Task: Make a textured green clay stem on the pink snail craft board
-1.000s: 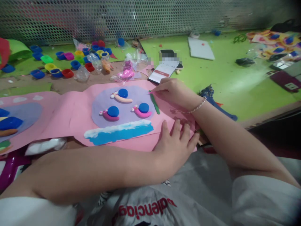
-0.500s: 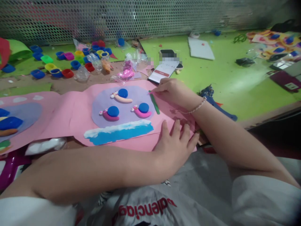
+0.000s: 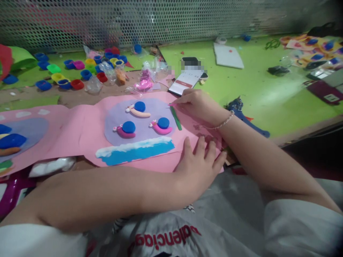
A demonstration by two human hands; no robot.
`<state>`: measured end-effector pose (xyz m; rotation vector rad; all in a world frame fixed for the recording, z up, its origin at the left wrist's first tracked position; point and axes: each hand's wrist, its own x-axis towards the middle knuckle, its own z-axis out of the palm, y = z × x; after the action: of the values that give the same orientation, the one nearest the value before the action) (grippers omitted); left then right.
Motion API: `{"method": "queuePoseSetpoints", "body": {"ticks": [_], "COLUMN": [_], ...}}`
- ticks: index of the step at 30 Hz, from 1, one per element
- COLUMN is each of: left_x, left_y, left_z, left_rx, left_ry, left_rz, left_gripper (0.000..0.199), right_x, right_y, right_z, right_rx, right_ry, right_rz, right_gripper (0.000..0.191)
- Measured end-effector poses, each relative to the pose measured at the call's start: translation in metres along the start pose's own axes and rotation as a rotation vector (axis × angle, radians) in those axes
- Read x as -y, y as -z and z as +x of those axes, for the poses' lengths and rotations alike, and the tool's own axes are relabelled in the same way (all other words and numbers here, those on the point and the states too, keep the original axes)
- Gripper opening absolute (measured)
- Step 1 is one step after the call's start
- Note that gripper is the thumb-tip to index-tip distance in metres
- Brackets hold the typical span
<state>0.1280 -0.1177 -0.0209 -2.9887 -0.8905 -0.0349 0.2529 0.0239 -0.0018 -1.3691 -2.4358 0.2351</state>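
My left hand (image 3: 199, 164) lies with fingers spread on the lower right of a pink paper sheet (image 3: 92, 125). At the top of a green clay strip (image 3: 176, 117), my right hand (image 3: 197, 103) is closed in a pinch. A bit of pink shows at its fingertips, too small to name. Left of the strip, a lilac oval (image 3: 112, 117) carries three clay snails with blue round shells: a peach snail (image 3: 139, 111), a dark pink snail (image 3: 125, 131) and a bright pink snail (image 3: 162, 127). Below them runs a blue strip (image 3: 136, 152) with a white top edge.
Several small colourful tubs (image 3: 64, 84) and clear bags stand at the back left. A phone (image 3: 184, 82) lies just beyond my right hand. A white board (image 3: 228, 56) rests on the green table (image 3: 268, 92). A perforated metal panel (image 3: 134, 21) borders the back.
Almost nothing differs. Both hands stay in place, with my right fingertips at the top of the green strip.
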Motion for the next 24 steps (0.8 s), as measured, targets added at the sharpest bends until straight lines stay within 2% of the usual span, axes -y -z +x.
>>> {"method": "queuePoseSetpoints", "body": {"ticks": [3,8,11,16,20,24], "left_x": [0.0,-0.001,-0.001,0.0,0.001,0.001], "left_y": [-0.001,0.0,0.0,0.0,0.001,0.003], "left_z": [0.0,0.0,-0.001,0.0,0.0,-0.001], "left_rx": [-0.003,-0.003,0.001,-0.002,0.009,0.025], "left_ry": [0.005,-0.008,-0.007,-0.006,-0.014,-0.013], "left_rz": [0.003,0.029,0.038,0.029,0.017,0.007], "left_gripper": [0.051,0.052,0.052,0.052,0.052,0.052], "right_x": [0.001,-0.003,-0.007,-0.01,-0.007,0.004], "right_y": [0.001,0.007,0.009,0.006,0.003,0.005], "right_z": [-0.001,-0.005,-0.007,-0.006,-0.007,-0.01], "right_rx": [-0.01,-0.101,-0.09,-0.016,-0.061,-0.094], "right_ry": [-0.003,-0.033,0.026,0.009,-0.008,-0.057], "right_rz": [0.009,0.034,0.024,0.002,0.057,-0.026], "right_gripper": [0.029,0.027,0.025,0.025,0.028,0.03]}}
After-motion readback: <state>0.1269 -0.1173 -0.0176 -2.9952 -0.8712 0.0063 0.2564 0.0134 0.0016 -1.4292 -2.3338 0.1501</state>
